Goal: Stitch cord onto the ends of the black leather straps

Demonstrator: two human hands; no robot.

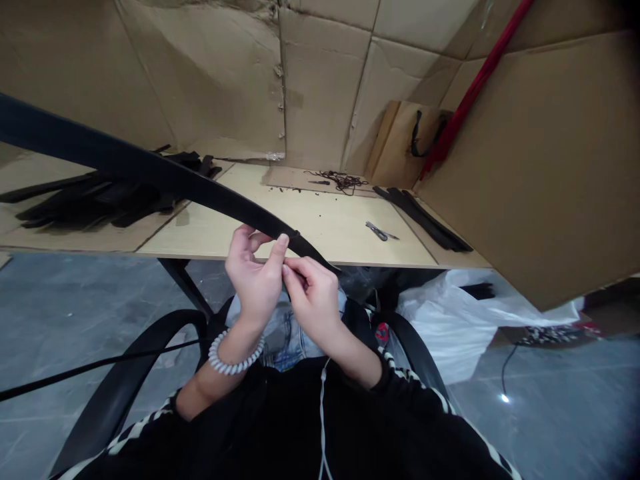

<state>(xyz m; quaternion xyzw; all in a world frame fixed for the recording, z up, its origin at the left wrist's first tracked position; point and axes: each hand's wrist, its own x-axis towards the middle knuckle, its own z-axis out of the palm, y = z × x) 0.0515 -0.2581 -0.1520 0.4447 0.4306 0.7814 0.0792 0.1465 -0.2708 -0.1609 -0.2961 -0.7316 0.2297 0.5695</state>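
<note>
A long, wide black strip [150,177] runs from the upper left down to the table's front edge. At its lower part my left hand [257,277] has the thumb and fingers closed on the strip, the thumb pressing near a small dark bump on it. Close beside that thumb, my right hand [315,293] is pinched shut just below the strip. Whatever lies between its fingertips is too small and hidden to name.
On the table [295,233] lie thread snips [376,231], tangled dark cord [340,181], a pile of black strips [100,200] at left and several more strips [425,219] at right. Cardboard walls [325,87] enclose the back. A white plastic bag [450,327] hangs low at right.
</note>
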